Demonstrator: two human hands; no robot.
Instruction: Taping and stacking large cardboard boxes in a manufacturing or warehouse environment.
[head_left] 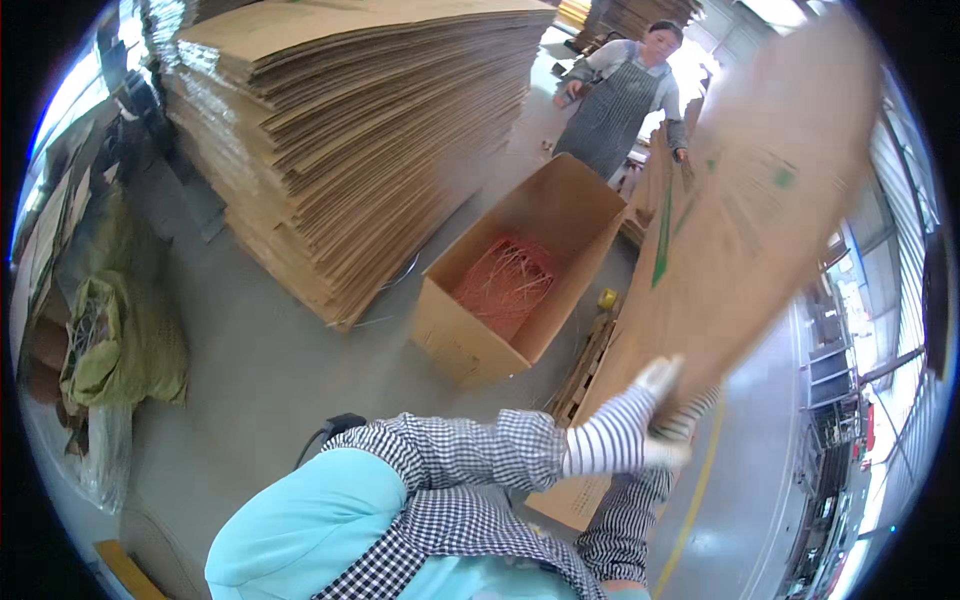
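Workshop floor: smooth grey concrete (265, 360), bent by the fisheye; a yellow floor line (697, 490) runs along the right, and the racking (835, 430) beyond it is too small and cluttered to make out.
Cardboard sheet: a large brown sheet (740, 240) with green print, rising from the hands to the upper right; its far end is smeared by motion, the print unreadable.
Left hand: in a striped glove with white fingertips (625, 425), against the sheet's near edge, thumb and fingers parted; how firmly it has hold, I cannot tell.
Right hand: mostly hidden behind the left, only a striped patch of glove (692, 412) showing beside the sheet; its grip cannot be told.
Open carton: a tall-sided cardboard box (455, 335) ahead, tangled red strips (505, 285) inside, their lower layers hidden.
Flat stack: many cardboard blanks (380, 160) at upper left, top cut off by the frame.
Beside the carton: a small yellow roll (607, 298) and a partly covered wooden pallet (585, 375).
Co-worker: a person in a striped apron (610, 115), legs hidden behind the carton.
Far left: a bulging green sack (130, 350), contents unclear.
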